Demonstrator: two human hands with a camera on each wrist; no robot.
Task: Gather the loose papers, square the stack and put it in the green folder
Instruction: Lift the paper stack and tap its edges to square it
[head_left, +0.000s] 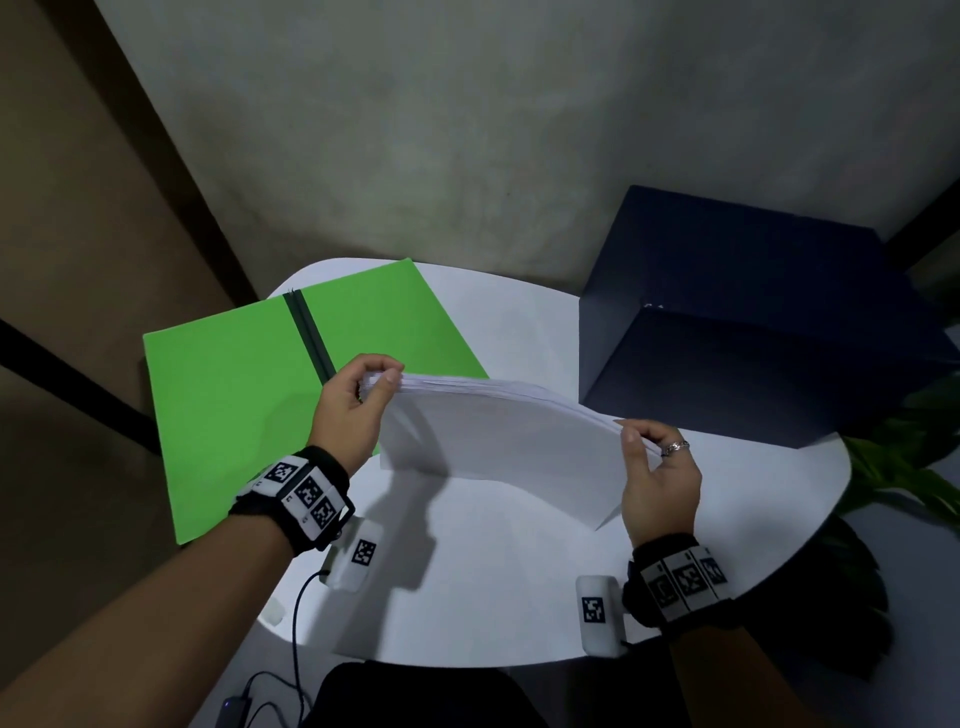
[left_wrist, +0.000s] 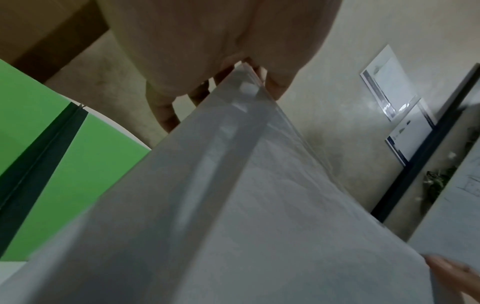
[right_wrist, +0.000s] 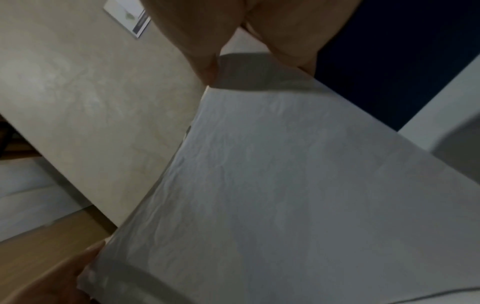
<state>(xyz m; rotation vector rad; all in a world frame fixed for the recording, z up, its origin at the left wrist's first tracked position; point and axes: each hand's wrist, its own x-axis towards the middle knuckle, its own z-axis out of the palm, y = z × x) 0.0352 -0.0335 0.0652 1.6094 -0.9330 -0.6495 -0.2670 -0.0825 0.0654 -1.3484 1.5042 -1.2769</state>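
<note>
Status: gathering looks done, I see no loose sheets on the white table (head_left: 498, 597), everything is in one paper stack (head_left: 498, 431) that I'm holding up on edge over the table, bottom edge down at or just above the surface; can't tell if it actually touches. My left hand (head_left: 358, 400) pinches the stack's top left corner, thumb on the near face and fingers (left_wrist: 166, 115) curled over behind. My right hand (head_left: 657, 478) pinches the top right corner the same way, ring on one finger. Squaring is in progress, not finished by my read: the top edge shows sheets fanned and offset near the left corner, and the stack bows between my hands, sagging toward the right. The sheets are plain white, slightly wrinkled on the face in both wrist views, thin and floppy, so I expect them to slide if I loosen either pinch. The green folder (head_left: 234, 415) lies open flat on the table just left of the stack, dark spine strip up the middle, with nothing inside, and its left half overhangs the table edge. Left to do: tap the edges flush, lay the stack on one folder leaf, close the cover. A dark blue box (head_left: 753, 322) sits to the right, near my right hand but apart from the stack.
</note>
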